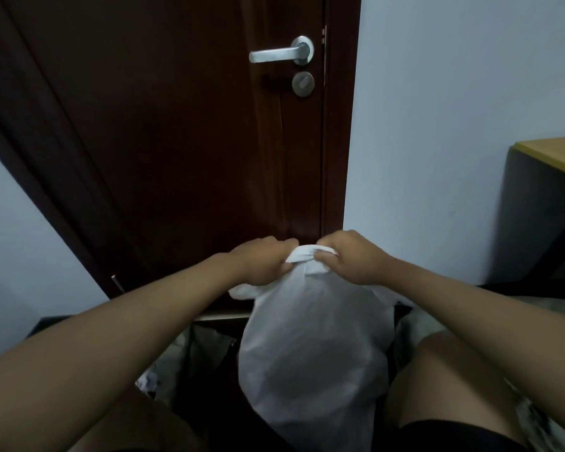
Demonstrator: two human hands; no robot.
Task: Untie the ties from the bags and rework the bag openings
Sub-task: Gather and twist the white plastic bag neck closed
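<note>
White plastic bag (310, 353), full and rounded, upright between two bare knees, gathered top raised toward a dark brown wooden door (177, 141). Left hand (263, 261) clenched on the bunched neck (302, 256) from one side, thumb pressed into the plastic; right hand (349, 259) gripping the same bunch from the other side, fingers curled over it. Both forearms stretched forward, hands nearly touching. Tie itself hidden inside the crumpled plastic. Silver lever handle (279, 53) and round lock (303, 84) high on the door. Pale wall (437, 125) alongside, corner of a wood-topped desk (555, 154) at far right. More crumpled bags, blurred, low on either side.
</note>
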